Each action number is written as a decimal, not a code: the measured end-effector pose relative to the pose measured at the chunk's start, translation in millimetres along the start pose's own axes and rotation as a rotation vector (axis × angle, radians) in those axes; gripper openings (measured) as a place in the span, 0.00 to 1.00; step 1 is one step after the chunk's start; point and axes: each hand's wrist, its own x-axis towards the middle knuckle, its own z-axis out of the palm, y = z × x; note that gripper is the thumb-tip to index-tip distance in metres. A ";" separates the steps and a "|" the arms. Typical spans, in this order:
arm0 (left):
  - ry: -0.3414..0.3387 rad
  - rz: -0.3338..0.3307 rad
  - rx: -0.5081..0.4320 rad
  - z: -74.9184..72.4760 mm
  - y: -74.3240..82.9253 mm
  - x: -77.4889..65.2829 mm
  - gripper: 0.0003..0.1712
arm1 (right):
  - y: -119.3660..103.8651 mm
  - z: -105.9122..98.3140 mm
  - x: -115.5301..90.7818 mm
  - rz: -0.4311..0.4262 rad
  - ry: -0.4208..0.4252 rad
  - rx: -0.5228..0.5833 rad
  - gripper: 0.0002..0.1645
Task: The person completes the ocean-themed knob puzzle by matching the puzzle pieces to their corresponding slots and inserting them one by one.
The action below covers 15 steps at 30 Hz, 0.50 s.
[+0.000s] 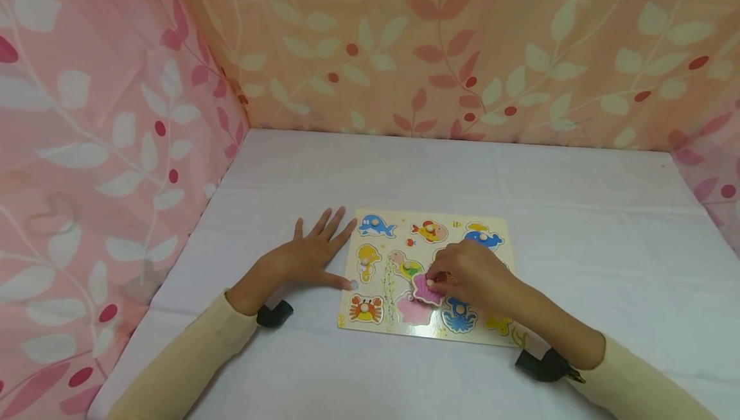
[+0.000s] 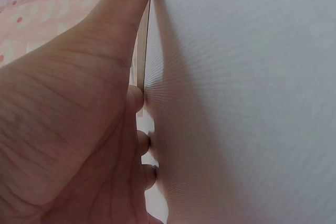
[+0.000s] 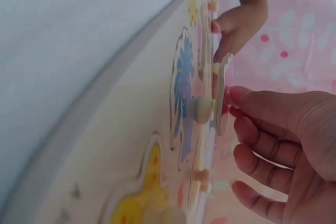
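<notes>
A wooden peg puzzle board [image 1: 370, 285] with sea animals lies on the white cloth. My right hand [image 1: 476, 272] pinches the knob of a pink seashell puzzle piece [image 1: 425, 289]. In the right wrist view the seashell piece [image 3: 223, 95] is lifted off the board and stands nearly parallel to it. Just below it in the head view is the pale pink shell-shaped recess [image 1: 413, 312]. My left hand [image 1: 309, 256] lies spread at the board's left side, its thumb touching the edge; the left wrist view shows mostly its palm [image 2: 68, 108].
Other pieces sit in the board: a crab [image 1: 365, 309], an octopus [image 1: 459, 316], a seahorse [image 1: 367, 263], a turtle [image 1: 406, 267], a dolphin [image 1: 376, 226], a fish [image 1: 430, 232] and a whale [image 1: 483, 239]. Floral curtains [image 1: 405, 54] stand behind and beside the white table [image 1: 300, 163].
</notes>
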 end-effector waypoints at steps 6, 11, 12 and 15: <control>-0.002 0.004 -0.005 0.0 -0.8 0.6 0.74 | -3.8 5.6 1.4 -0.044 -0.017 -0.007 0.08; -0.005 0.010 -0.005 0.2 -1.8 1.0 0.74 | -8.5 10.9 2.4 -0.067 -0.013 -0.026 0.08; -0.003 0.011 -0.004 0.3 -2.1 1.1 0.75 | -9.5 11.9 2.7 -0.073 -0.011 -0.032 0.08; -0.005 0.009 -0.007 1.6 -2.6 1.1 0.75 | -12.3 15.0 3.4 -0.096 -0.008 -0.042 0.07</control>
